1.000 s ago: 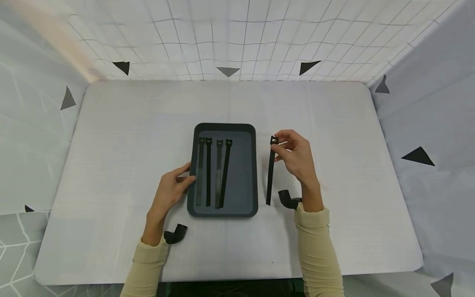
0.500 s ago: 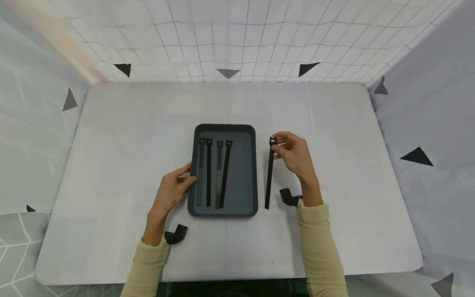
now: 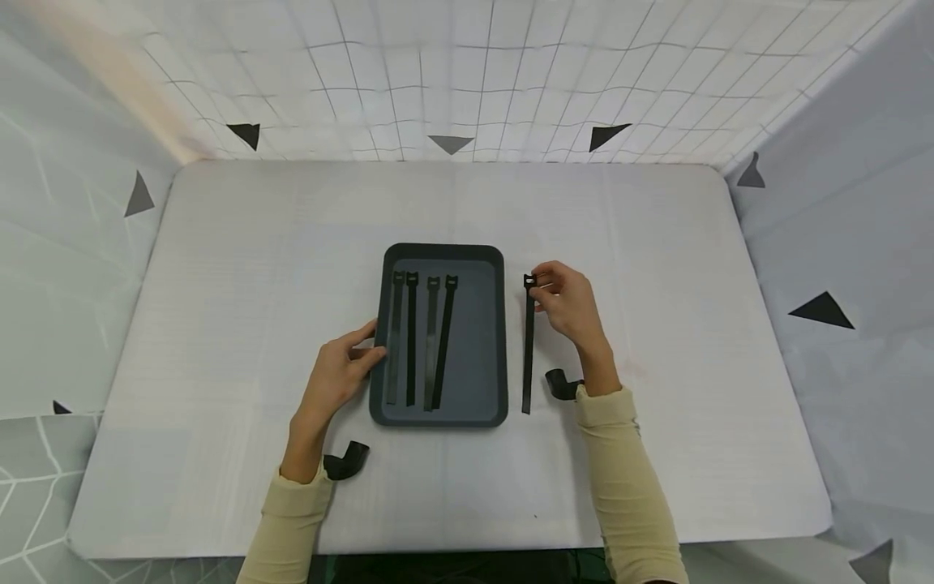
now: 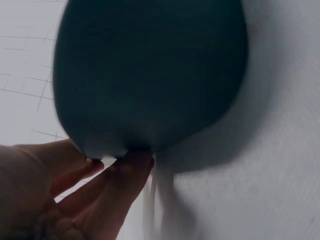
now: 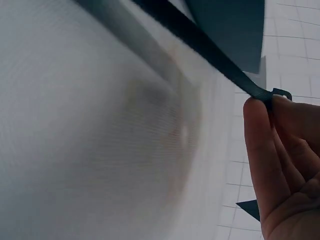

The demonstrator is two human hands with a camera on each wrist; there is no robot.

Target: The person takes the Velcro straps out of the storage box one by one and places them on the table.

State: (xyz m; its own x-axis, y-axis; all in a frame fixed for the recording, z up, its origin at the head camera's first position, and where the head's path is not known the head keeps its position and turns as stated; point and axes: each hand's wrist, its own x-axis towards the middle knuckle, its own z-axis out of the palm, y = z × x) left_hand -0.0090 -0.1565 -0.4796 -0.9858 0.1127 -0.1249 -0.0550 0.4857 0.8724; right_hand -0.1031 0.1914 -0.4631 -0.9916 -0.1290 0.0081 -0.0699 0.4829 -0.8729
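My right hand (image 3: pixel 571 304) pinches a black hook-and-loop cable tie (image 3: pixel 529 357) by its slotted head, just right of the dark grey tray (image 3: pixel 477 349). The tie's tail hangs toward me. In the right wrist view, thumb and fingertips meet at the head end of the strap (image 5: pixel 200 42). My left hand (image 3: pixel 337 373) grips the tray's left side, thumb on the rim. The left wrist view shows the tray's outer surface (image 4: pixel 150 75) with fingertips at its edge. Inside the tray, several similar cable ties (image 3: pixel 412 341) lie side by side on the left, slotted heads at the far end.
A white table (image 3: pixel 292 243) spreads around the tray. Black curved wrist pieces (image 3: pixel 346 461) stick out at both cuffs. Behind stands a white grid-patterned wall (image 3: pixel 452 81) with dark triangle marks, and pale sheets hang on both sides.
My right hand has moved slightly left and toward me with the cable tie, bringing it closer to the tray. The left hand and the tray have stayed in place.
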